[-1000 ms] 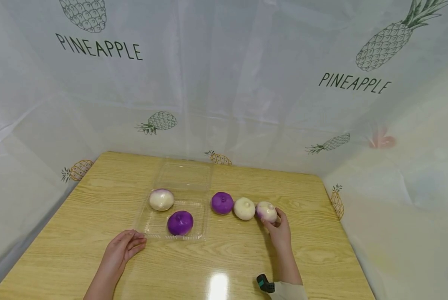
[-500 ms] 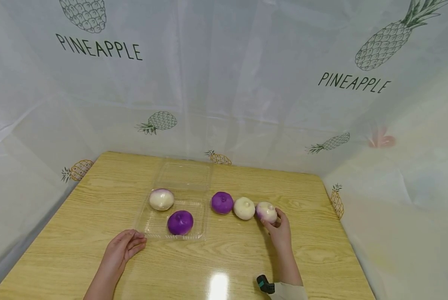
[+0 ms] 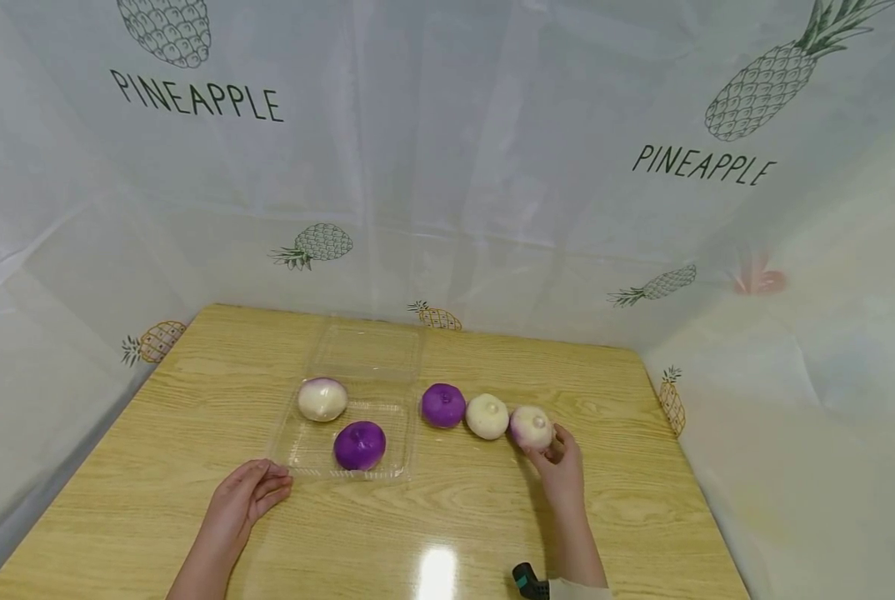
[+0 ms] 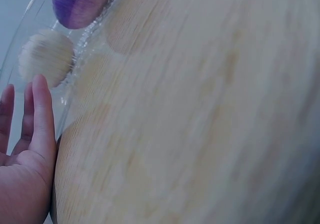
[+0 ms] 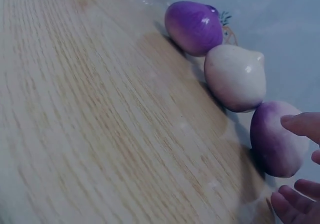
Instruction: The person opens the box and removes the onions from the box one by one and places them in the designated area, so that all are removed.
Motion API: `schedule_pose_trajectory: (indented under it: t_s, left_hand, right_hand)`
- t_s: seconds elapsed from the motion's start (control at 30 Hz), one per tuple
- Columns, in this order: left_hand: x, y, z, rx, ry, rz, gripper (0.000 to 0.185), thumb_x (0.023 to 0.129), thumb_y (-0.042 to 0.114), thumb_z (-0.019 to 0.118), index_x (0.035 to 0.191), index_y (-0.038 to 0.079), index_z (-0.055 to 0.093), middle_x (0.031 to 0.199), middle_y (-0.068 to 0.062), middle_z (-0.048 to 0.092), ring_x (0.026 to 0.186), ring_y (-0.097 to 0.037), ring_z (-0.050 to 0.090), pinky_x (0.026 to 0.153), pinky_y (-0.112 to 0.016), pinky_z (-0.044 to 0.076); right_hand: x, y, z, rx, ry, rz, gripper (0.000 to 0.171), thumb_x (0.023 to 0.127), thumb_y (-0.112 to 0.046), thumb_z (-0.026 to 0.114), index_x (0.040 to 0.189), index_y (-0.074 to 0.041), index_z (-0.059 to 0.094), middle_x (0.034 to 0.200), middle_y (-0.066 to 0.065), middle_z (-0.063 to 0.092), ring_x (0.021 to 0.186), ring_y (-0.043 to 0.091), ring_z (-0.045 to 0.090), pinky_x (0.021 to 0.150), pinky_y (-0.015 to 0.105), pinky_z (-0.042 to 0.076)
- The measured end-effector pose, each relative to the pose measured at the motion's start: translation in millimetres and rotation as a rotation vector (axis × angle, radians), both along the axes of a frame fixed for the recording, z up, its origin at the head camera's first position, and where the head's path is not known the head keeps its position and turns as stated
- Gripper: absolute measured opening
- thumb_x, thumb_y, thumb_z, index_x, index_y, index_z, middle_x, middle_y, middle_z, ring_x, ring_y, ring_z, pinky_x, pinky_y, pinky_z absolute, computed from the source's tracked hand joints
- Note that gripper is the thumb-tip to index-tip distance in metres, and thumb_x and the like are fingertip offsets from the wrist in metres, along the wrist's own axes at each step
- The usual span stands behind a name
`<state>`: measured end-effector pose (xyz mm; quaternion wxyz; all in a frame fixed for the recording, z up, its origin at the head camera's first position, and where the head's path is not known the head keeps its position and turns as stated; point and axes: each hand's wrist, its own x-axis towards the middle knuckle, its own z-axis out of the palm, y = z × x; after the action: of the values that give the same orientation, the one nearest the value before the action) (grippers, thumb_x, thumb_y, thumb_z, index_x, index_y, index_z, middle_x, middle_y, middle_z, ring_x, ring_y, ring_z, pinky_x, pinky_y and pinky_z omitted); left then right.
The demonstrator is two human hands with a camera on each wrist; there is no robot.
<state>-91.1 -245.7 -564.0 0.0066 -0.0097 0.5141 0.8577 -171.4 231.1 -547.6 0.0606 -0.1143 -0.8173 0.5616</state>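
In the head view, my right hand (image 3: 563, 475) grips a white-and-purple onion (image 3: 532, 428) at the right end of a row, thumb in front and fingers at its right side. The right wrist view shows the thumb tip against that onion (image 5: 277, 139). A pale onion (image 3: 487, 416) and a purple onion (image 3: 443, 406) stand beside it to the left. My left hand (image 3: 245, 497) rests at the near left corner of a clear plastic box (image 3: 308, 472), fingers fairly straight in the left wrist view. Inside the box lie a whitish onion (image 3: 323, 399) and a purple onion (image 3: 360, 445).
The box's clear lid (image 3: 368, 346) lies folded back toward the rear edge of the wooden table (image 3: 492, 517). A pineapple-printed curtain (image 3: 447, 167) hangs behind and at both sides. A black device (image 3: 528, 581) is at the right sleeve.
The right-end onion has tilted slightly under my right hand, its knob turning toward me, and that hand has shifted a little nearer. My left hand and the box stay put.
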Motion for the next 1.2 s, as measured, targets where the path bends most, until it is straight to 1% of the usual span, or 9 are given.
schedule_pose_trajectory:
  t_s: [0.1,0.2,0.37,0.47,0.63,0.8,0.93,1.07,1.2]
  left_hand:
    - [0.8,0,0.2,0.000,-0.002,0.002,0.027,0.107,0.014,0.043,0.105,-0.001,0.065,0.101,-0.008,0.068,0.095,-0.020,0.068,0.086,-0.034,0.057]
    - [1.8,-1,0.4,0.000,-0.007,0.008,0.027,0.107,0.015,0.043,0.105,0.000,0.065,0.100,-0.008,0.068,0.095,-0.020,0.068,0.086,-0.033,0.058]
    - [2.9,-1,1.4,-0.015,-0.018,0.023,0.027,0.107,0.015,0.043,0.105,-0.002,0.065,0.100,-0.008,0.068,0.094,-0.020,0.068,0.085,-0.033,0.058]
    - [1.7,1,2.1,-0.035,-0.034,0.024,0.028,0.106,0.017,0.044,0.105,-0.002,0.064,0.100,-0.008,0.068,0.094,-0.020,0.068,0.085,-0.033,0.058]
    - [-1.0,3,2.0,-0.047,-0.041,0.007,0.027,0.107,0.017,0.043,0.105,0.000,0.064,0.101,-0.007,0.067,0.095,-0.019,0.067,0.086,-0.033,0.058]
    - [0.5,3,0.5,-0.024,-0.039,0.005,0.027,0.107,0.018,0.043,0.104,0.003,0.065,0.101,-0.006,0.068,0.095,-0.018,0.067,0.086,-0.033,0.058]
    - [2.0,1,0.2,-0.017,-0.027,0.004,0.026,0.107,0.018,0.044,0.105,0.002,0.065,0.100,-0.007,0.067,0.095,-0.019,0.067,0.085,-0.033,0.058]
    - [2.0,1,0.5,-0.016,-0.016,0.001,0.027,0.107,0.017,0.043,0.105,0.001,0.065,0.100,-0.007,0.067,0.095,-0.019,0.067,0.085,-0.032,0.058]
    - [2.0,1,1.0,-0.023,-0.014,0.003,0.027,0.107,0.016,0.043,0.105,0.000,0.064,0.100,-0.007,0.067,0.095,-0.019,0.067,0.085,-0.032,0.058]
  right_hand:
    - [6.8,-1,6.8,0.050,-0.007,-0.033,0.075,0.089,-0.020,0.074,0.147,0.001,0.032,0.144,0.023,0.032,0.116,0.036,0.043,0.081,0.033,0.049]
    - [11.3,-5,16.8,0.063,0.000,-0.044,0.075,0.089,-0.023,0.074,0.147,-0.001,0.032,0.145,0.021,0.031,0.119,0.036,0.039,0.082,0.037,0.050]
    - [12.8,-18,32.9,0.050,0.050,-0.029,0.068,0.089,-0.016,0.075,0.143,0.002,0.039,0.142,0.022,0.036,0.115,0.036,0.042,0.084,0.034,0.047]
    - [13.3,-29,38.1,0.028,0.067,0.000,0.065,0.088,-0.013,0.075,0.141,0.003,0.042,0.140,0.022,0.038,0.112,0.036,0.045,0.085,0.032,0.048]
    - [13.9,-50,37.7,-0.002,0.101,0.037,0.059,0.087,-0.008,0.075,0.137,0.003,0.047,0.133,0.023,0.044,0.111,0.038,0.050,0.088,0.031,0.054]
    - [13.9,-73,34.5,-0.002,0.149,0.080,0.054,0.085,-0.006,0.076,0.133,0.002,0.052,0.128,0.021,0.049,0.110,0.036,0.050,0.084,0.031,0.052]
    - [15.5,-91,35.2,0.003,0.137,0.122,0.054,0.084,-0.009,0.078,0.131,-0.001,0.054,0.128,0.018,0.050,0.108,0.034,0.050,0.080,0.031,0.051]
    - [18.2,-108,36.6,-0.041,0.125,0.188,0.056,0.084,-0.010,0.078,0.133,-0.001,0.053,0.130,0.017,0.049,0.111,0.036,0.049,0.079,0.030,0.053]
    - [18.7,-125,38.8,-0.066,0.124,0.249,0.058,0.084,-0.012,0.079,0.134,-0.002,0.052,0.131,0.017,0.049,0.111,0.036,0.049,0.078,0.028,0.053]
